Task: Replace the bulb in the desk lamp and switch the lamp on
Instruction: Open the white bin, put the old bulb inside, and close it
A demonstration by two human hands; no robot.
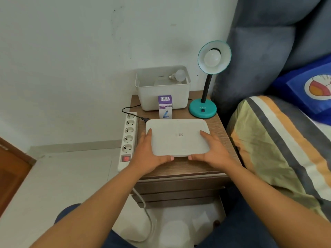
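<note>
Hands grip a white lid (178,137) at the front of a wooden nightstand (220,126): the left hand (149,154) clasps its near-left corner, fingers lying along the left edge and thumb along the near edge, and the right hand (212,152) does the same at the near-right corner. The lid lies flat or nearly so, its long axis running left to right, its near edge close to the nightstand's front edge and its right edge leaving a bare strip of wood before the tabletop ends. Behind it a small purple and white bulb box (165,106) stands upright, just in front of an open white bin (163,88) set against the wall. Inside the bin a loose bulb (52,76) lies on its side, globe to the right and screw base to the left. To the right of the bin stands the teal desk lamp (203,109), base on the back-right corner of the tabletop, black neck rising and bending right, shade tilted toward the camera with a bulb in the shade (212,57) facing outward. A white power strip (128,138) runs front to back along the nightstand's left edge, with a black plug (145,119) just beside the lid's far-left corner. A bed with a striped pillow (279,145) crowds the right side, while the floor to the left is open.
</note>
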